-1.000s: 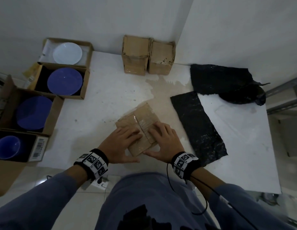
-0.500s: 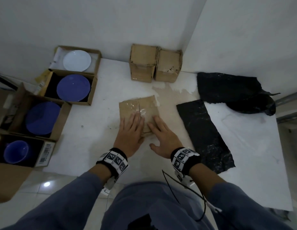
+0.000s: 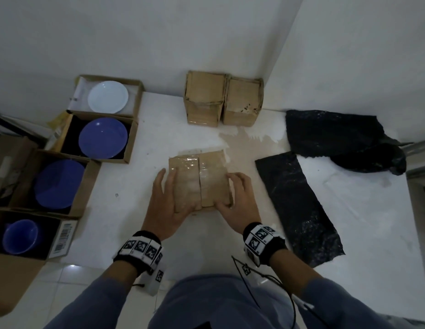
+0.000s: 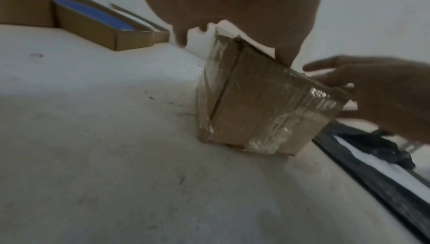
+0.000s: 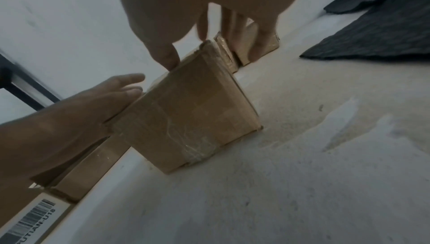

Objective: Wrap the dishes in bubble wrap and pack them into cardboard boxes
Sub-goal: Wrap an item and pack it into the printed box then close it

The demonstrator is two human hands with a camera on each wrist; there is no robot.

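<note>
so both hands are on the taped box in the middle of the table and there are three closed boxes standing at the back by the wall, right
Not quite. Both hands, left hand and right hand, are on the taped box, but the head view shows only two closed boxes at the back by the wall, not three.

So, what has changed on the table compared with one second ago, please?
The taped box was turned from a diagonal lie to square with the person and pushed slightly away. The left hand moved from its top to its left side; the right hand now grips its right edge. The two closed boxes, the dishes in open boxes and the black wrap stayed put.
</note>
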